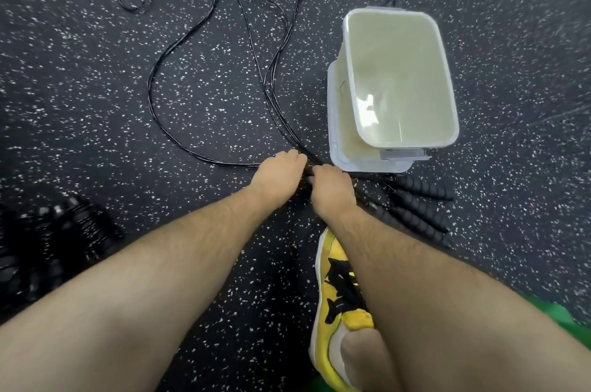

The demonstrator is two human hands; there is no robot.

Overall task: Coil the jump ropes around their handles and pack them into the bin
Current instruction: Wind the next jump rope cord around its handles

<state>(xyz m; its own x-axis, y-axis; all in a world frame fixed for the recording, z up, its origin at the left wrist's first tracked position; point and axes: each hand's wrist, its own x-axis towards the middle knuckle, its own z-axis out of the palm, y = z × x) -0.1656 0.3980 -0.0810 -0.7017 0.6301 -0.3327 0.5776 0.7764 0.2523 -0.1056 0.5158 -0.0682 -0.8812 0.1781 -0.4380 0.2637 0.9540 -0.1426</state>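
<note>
Speckled floor (96,110), translucent bin (335,116), ropes (268,88)

Black speckled floor (96,104) carries looping black ropes (270,94) at upper centre, a clear bin (399,72) right of them, ribbed handles (419,209) below it, and 1 yellow shoe (335,289) at bottom centre.

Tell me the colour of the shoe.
The shoe is yellow with black markings, clearest in the head view.
</note>
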